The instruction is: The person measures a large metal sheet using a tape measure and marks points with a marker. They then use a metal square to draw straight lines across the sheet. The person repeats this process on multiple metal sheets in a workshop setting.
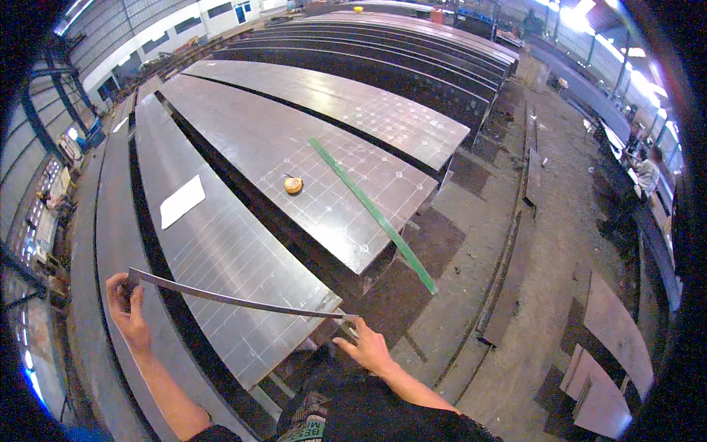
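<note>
Between my hands a long, thin metal straightedge (243,300) spans the nearest marked steel plate (243,272), whose surface carries scribed lines. My left hand (130,313) is closed around its left end, over the dark plate at the left. At the other end, my right hand (366,349) grips the strip just off the plate's near right corner. Further up this plate lies a white sheet of paper (183,201). On the neighbouring plate (243,132), a yellow tape measure (293,184) rests beside a chalked grid. A green strip (372,212) crosses that grid and overhangs the plate's edge.
Dark gaps separate the long plates. Beyond them stand another marked plate (390,121) and a row of steel beams (383,55). Loose steel pieces (600,390) lie on the floor at right, near a floor rail (508,258). A person (646,173) is at the far right.
</note>
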A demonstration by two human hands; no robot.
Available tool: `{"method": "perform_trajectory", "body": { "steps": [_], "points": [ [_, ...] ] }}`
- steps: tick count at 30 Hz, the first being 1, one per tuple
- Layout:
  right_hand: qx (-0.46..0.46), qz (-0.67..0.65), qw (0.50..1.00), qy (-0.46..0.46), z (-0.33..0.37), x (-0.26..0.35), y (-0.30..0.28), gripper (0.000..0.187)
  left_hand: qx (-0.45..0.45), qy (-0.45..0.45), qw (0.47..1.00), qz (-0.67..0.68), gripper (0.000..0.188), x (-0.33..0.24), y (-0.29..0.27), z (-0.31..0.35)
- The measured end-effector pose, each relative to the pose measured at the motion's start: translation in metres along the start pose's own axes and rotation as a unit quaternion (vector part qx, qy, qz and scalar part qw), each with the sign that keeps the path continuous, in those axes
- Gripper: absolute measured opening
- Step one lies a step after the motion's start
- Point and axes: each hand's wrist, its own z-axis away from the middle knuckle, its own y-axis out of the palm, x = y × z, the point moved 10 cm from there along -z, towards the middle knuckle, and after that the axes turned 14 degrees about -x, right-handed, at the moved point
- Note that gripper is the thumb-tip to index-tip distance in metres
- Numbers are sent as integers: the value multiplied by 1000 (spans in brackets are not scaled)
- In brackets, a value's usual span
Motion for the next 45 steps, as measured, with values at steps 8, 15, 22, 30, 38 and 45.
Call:
{"method": "perform_trajectory", "body": {
  "steps": [8,15,22,30,38,45],
  "points": [
    [-83,59,994,-42,-86,27,51,50,52,-5,999,15,25,102,35,-64],
    [46,141,986,-77,-101,14,153,43,176,-73,982,-13,32,272,146,-107],
    [141,196,970,-26,-104,20,236,49,214,8,962,-172,27,447,247,-88],
    [96,231,968,-22,-184,35,279,45,172,29,940,-293,25,574,294,-106],
    [57,226,972,33,-171,24,259,31,186,27,952,-241,32,612,324,-115],
    [30,176,983,-32,-164,30,270,27,178,60,949,-253,37,615,320,-118]
  ]
}}
